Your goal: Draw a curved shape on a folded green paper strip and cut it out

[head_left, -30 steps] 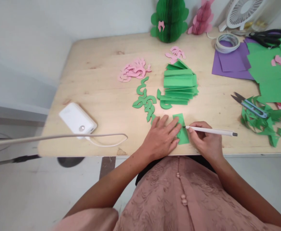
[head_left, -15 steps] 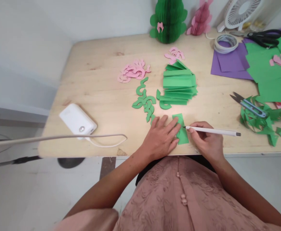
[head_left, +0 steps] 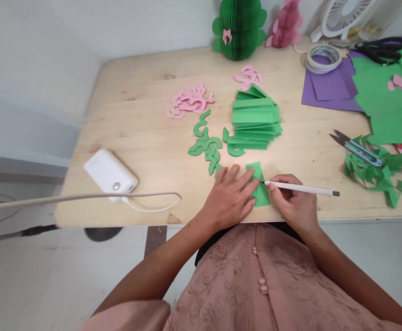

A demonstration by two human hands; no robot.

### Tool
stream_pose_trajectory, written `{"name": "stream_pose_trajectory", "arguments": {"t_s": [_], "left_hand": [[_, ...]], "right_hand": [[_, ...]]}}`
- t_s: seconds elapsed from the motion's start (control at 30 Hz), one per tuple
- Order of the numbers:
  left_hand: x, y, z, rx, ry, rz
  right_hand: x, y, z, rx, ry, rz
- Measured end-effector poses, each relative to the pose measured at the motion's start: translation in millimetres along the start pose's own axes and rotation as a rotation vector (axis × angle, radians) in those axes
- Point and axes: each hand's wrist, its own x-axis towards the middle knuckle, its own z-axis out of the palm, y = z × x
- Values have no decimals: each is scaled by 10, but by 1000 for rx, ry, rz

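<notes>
We have our left hand [head_left: 229,198] palm down at the near edge of the table [head_left: 132,119], its fingers spread a little, the fingertips lying over the left side of a small green slip [head_left: 263,196]. Our right hand [head_left: 295,204] pinches a white pen [head_left: 304,187] between thumb and fingers, the dark tip on or just over the slip's right part — we cannot tell whether it touches. The slip lies flat between our two hands.

Just beyond it we see a stack of folded green strips [head_left: 256,116], and to its left a loose cluster of curved green cutouts [head_left: 212,146]. Farther off lie a heap of pink cutouts [head_left: 189,102] and, to its right, a smaller pink group [head_left: 249,76].

On the left is a white power bank [head_left: 109,171] with a white cable [head_left: 152,195] beside it. On the right, blue-handled snips [head_left: 363,153] rest on green scraps [head_left: 388,172]. Beyond them are large green sheets [head_left: 393,120], with a roll of tape [head_left: 319,69] on purple paper [head_left: 331,88] to their left and black-handled scissors [head_left: 382,49] at their far side. Along the far edge stand a green pleated paper figure [head_left: 240,32], a smaller pink one [head_left: 286,27] and a white fan [head_left: 346,18].
</notes>
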Motion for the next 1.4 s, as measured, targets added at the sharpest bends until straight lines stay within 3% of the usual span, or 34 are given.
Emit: {"name": "stream_pose_trajectory", "arguments": {"t_s": [1.4], "left_hand": [[2,-7,-11,-20,2,-8]], "right_hand": [[24,-15,-2,-38,-40,-29]]}}
